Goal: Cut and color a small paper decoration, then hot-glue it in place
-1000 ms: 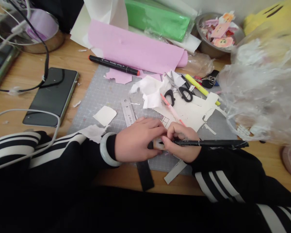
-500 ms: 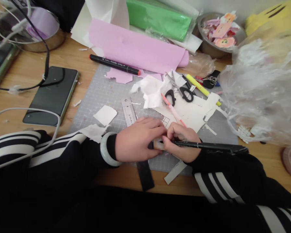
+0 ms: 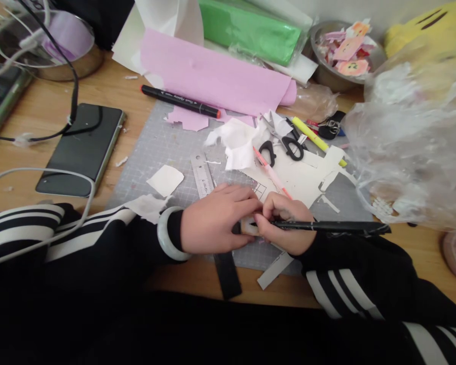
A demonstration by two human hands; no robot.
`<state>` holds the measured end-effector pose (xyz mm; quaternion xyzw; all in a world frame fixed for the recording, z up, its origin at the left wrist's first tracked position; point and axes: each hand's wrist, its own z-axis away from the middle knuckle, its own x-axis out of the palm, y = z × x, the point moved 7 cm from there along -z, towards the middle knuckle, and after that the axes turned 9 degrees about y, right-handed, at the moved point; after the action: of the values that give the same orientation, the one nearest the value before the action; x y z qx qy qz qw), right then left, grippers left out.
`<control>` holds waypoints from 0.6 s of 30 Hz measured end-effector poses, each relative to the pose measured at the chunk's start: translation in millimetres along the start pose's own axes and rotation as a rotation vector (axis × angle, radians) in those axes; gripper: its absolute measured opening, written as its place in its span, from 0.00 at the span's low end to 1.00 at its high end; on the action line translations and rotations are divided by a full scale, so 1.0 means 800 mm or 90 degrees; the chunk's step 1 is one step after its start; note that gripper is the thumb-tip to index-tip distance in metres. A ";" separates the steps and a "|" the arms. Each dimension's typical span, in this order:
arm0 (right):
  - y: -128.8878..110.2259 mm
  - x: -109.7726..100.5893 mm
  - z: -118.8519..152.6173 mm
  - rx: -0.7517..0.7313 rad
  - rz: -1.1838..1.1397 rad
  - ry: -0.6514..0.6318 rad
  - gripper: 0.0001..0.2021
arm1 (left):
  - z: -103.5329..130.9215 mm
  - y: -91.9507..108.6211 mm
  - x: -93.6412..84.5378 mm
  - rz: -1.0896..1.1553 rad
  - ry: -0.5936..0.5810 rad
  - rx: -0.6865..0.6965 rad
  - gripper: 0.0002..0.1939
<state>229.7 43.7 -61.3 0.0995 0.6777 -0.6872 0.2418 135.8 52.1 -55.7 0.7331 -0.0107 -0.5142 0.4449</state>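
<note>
1. Nearest my camera, dark clothing hides the near edge of the desk (image 3: 175, 281); a narrow strip of wood shows between it and the gray mat (image 3: 140, 152). A black strip (image 3: 227, 276) and a paper strip (image 3: 274, 271) cross the mat's near edge onto that wood.

2. My left hand (image 3: 215, 223) lies over the mat, its grip curled about a small pale piece (image 3: 248, 225) between both hands. The fingers cover most of this piece, so I can't make out its shape.

3. My right hand (image 3: 283, 210) has its grip pinched on a black pen (image 3: 338, 227), slanting back over the sleeve. Its tip is at the piece; I can't tell whether they touch.

4. The roomiest stretch of mat is left of the ruler (image 3: 203, 175), around one paper scrap (image 3: 165, 181). The left hand hides the ruler's lower part. Further left, a phone (image 3: 81, 152) lies on wood.

5. Right of the ruler it's crowded: crumpled tissue (image 3: 240, 147), scissors (image 3: 292, 148), cut paper. A plastic bag (image 3: 414, 147) blurs the right side.

6. Farthest back, purple sheeting (image 3: 213, 71), a green package (image 3: 251, 30) and a bowl (image 3: 319, 71) of scraps stand before a pale wall (image 3: 345, 9); the frame crops the yellow plush (image 3: 406, 38).
</note>
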 end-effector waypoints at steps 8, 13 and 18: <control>-0.003 -0.001 -0.001 -0.017 0.018 0.005 0.11 | 0.000 -0.001 -0.001 0.003 -0.002 -0.006 0.13; -0.004 0.000 -0.001 -0.038 0.035 0.006 0.10 | 0.000 0.000 -0.001 0.001 -0.004 -0.004 0.13; -0.004 -0.001 -0.002 -0.031 0.043 0.023 0.10 | 0.000 0.000 0.000 -0.005 -0.004 -0.004 0.14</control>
<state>229.0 45.0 -58.0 0.1286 0.6948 -0.6600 0.2552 135.5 52.3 -55.7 0.7300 -0.0076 -0.5183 0.4455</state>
